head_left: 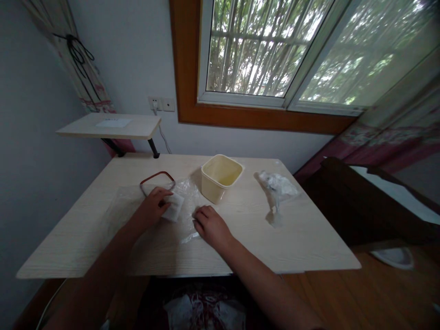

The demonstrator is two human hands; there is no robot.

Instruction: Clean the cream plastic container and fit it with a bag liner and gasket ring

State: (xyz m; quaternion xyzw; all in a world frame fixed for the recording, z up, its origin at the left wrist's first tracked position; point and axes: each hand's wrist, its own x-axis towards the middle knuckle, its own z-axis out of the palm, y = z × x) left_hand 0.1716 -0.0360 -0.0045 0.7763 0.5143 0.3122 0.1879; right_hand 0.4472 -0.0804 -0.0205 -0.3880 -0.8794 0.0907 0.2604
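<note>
My left hand [153, 208] is over a small white square packet [174, 207], with curved fingers and thumb at its left edge. The packet lies on a crumpled sheet of clear plastic, perhaps a bag [188, 195], spread on the table. The fingers of my right hand [212, 225] are bent together at the right edge of this plastic, seeming to pinch it. Just beyond my left hand is a thin red-brown curved band [158, 174], its lower part hidden. A cream-yellow plastic bin [215, 185] stands upright beyond my right hand.
A crumpled clear plastic bag [278, 185] lies on the right of the pale wooden table [302, 245]. At the back left a raised shelf [134, 127] carries a sheet of paper [114, 123]. Wall sockets [161, 104] and a window are behind. A dark piece of furniture stands right.
</note>
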